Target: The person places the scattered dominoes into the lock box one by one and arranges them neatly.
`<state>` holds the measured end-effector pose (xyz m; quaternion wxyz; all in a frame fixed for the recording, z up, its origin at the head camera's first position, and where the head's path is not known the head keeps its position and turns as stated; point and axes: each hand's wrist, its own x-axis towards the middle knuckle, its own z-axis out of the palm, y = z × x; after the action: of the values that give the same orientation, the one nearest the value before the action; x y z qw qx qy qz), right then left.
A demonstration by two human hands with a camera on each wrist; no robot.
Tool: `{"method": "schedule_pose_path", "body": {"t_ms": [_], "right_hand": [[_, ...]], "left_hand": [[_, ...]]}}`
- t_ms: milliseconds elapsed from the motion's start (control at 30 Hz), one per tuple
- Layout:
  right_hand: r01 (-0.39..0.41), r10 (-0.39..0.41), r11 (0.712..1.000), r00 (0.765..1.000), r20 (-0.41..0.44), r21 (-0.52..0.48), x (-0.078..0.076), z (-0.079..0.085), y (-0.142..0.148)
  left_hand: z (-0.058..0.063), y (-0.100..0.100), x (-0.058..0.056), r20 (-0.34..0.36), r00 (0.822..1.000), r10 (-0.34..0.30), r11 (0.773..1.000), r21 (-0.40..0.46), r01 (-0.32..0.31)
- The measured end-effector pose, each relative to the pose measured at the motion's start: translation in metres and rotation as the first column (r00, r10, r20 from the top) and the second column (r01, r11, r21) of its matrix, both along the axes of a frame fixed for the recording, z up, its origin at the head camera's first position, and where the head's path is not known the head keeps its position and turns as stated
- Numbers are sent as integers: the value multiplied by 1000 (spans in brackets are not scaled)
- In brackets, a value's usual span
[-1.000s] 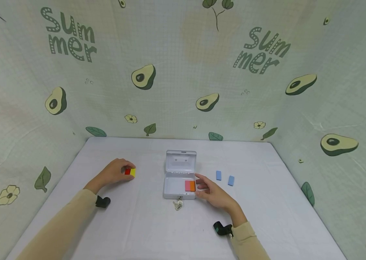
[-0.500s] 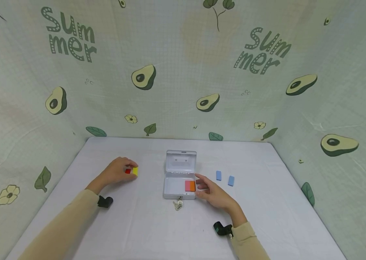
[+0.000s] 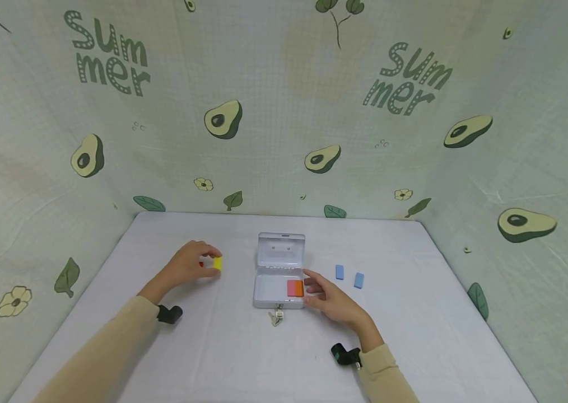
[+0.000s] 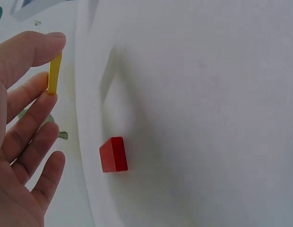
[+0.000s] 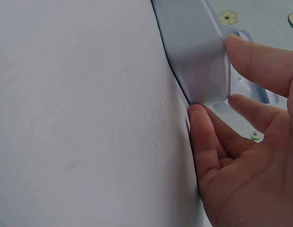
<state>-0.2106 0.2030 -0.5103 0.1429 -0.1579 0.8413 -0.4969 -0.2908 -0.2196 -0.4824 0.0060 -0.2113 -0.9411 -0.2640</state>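
My left hand [image 3: 190,264] pinches a thin yellow block [image 4: 54,74] between thumb and fingertips, raised above the table in the left wrist view. A red block [image 4: 113,155] stands on the white cloth below it, mostly covered by the hand in the head view. At the centre lies a pale metal cash box [image 3: 268,285] with its lid up. Inside, at its right side, a pink block [image 3: 291,288] sits against an orange block [image 3: 299,289]. My right hand [image 3: 331,300] touches the box's right side, thumb and fingertips at the rim in the right wrist view, fingers loosely extended.
Two blue blocks [image 3: 339,272] lie to the right of the box, beyond the right hand. Small keys [image 3: 276,317] hang from the lock at the box's front. Printed cloth walls [image 3: 274,184] rise behind and beside the table.
My left hand has moved right with the yellow block, leaving the red block behind on the table and widening the gap between them. The right hand and the box stay where they were.
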Motion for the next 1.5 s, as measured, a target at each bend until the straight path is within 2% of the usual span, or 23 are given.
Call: {"method": "schedule_pose_path", "body": {"t_ms": [400, 700, 867, 1067, 1267, 1500], "right_hand": [[-5, 5, 1000, 1000, -7, 1, 0, 1, 1], [1, -1, 1000, 1000, -8, 5, -1, 0, 1], [-1, 1, 1000, 1000, -8, 21, -2, -1, 1], [-1, 1, 1000, 1000, -3, 15, -1, 0, 1], [3, -3, 1000, 1000, -3, 11, -1, 1, 1], [6, -6, 1000, 1000, -3, 28, -1, -1, 1]], "left_hand": [[4, 25, 7, 13, 1000, 28, 1000, -4, -28], [4, 44, 14, -45, 999, 3, 1000, -2, -3], [5, 56, 17, -54, 998, -21, 1000, 20, 22], [7, 67, 20, -44, 999, -30, 999, 31, 32], [9, 82, 23, -2, 999, -41, 998, 44, 41], [5, 99, 25, 6, 999, -39, 999, 30, 39]]}}
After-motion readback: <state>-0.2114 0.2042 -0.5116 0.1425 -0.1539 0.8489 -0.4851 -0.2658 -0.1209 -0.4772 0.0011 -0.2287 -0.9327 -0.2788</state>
